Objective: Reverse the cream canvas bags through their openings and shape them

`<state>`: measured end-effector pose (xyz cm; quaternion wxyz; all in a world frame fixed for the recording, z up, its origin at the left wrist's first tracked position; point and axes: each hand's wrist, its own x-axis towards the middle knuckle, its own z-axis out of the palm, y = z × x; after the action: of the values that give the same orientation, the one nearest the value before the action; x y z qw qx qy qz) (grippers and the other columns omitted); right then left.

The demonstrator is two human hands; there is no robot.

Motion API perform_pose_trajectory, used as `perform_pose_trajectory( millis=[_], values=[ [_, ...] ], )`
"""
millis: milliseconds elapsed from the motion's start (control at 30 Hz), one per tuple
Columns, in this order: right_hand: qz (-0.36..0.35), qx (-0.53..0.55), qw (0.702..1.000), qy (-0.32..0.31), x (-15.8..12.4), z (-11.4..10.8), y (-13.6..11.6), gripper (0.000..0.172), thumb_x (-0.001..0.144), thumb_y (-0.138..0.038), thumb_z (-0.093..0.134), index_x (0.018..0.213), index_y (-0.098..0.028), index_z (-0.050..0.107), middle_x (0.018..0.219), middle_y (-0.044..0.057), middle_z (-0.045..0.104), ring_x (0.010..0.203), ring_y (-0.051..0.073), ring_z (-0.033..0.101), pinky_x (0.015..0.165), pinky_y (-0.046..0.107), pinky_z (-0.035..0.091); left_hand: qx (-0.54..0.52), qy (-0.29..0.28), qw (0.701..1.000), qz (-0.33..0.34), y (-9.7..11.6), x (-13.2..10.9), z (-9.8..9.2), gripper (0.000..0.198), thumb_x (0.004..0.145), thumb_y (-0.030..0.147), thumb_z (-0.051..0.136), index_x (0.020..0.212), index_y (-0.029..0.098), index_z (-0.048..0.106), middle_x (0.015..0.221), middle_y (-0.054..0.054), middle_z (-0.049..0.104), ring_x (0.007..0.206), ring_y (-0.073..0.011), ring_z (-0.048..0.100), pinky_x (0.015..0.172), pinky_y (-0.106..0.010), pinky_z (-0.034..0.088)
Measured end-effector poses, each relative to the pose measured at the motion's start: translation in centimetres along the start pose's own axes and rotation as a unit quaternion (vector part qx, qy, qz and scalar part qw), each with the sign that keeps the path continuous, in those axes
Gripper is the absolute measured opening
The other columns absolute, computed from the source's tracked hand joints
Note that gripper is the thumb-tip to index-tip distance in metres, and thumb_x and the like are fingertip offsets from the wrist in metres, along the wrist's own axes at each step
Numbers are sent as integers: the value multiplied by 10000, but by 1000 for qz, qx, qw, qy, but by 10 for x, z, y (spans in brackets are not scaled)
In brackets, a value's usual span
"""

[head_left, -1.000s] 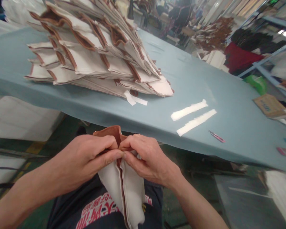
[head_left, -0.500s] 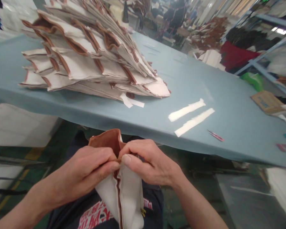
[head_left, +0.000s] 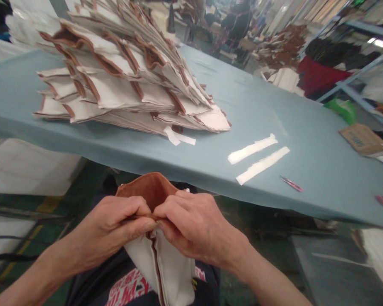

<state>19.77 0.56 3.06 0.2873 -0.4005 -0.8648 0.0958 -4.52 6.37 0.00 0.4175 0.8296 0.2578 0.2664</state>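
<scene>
A white fabric piece (head_left: 175, 272) with a brown lining and a brown seam down its middle hangs over my lap, its top opening spread. My left hand (head_left: 123, 221) pinches the brown edge on the left side of the seam. Pressed close beside it, my right hand (head_left: 188, 225) grips the same edge on the right, its thumb mostly hidden behind the fingers. The two hands nearly touch at the top of the seam.
A tall pile of white and brown pieces (head_left: 115, 91) lies on the blue-covered table (head_left: 207, 163). Right of it are two stacks of white strips (head_left: 263, 165), pink-handled snips (head_left: 291, 183) and a cardboard box (head_left: 360, 139). A person (head_left: 238, 25) is in the background.
My right hand has turned over the edge, its thumb now lower and less visible. The opening looks wider. The view has shifted slightly.
</scene>
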Motion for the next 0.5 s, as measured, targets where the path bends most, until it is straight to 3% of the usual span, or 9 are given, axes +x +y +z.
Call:
perform_pose_trajectory(
  millis=[167,300,400,500],
  values=[
    [16,-24,994,-108,-2,-21,-14,208,1095,-106,506,1073,-181,699,943,31,787,838,208,719,664,365,441,191,-32,976,99,26,9,-10,434,1195,285,460,778,246,577,645,86,626,516,-88,590,547,-264,398],
    [24,18,990,-140,0,-27,-14,223,1153,-225,498,1081,-179,704,931,40,795,834,212,718,718,367,471,331,39,928,169,39,9,-2,481,1145,171,365,694,275,497,564,67,534,440,-124,497,496,-345,353],
    [17,97,990,-101,1,-23,-6,354,1213,-409,461,1058,-200,701,924,34,811,827,192,716,740,341,487,283,36,945,161,34,2,7,448,1126,145,359,707,273,455,574,80,504,454,-107,470,511,-322,356],
    [22,123,990,-61,2,-17,12,357,1196,-453,514,1030,-206,709,939,39,821,824,183,711,731,322,476,191,21,975,114,23,-4,12,401,1127,169,387,738,262,419,596,101,469,471,-78,454,508,-279,337]
  ],
)
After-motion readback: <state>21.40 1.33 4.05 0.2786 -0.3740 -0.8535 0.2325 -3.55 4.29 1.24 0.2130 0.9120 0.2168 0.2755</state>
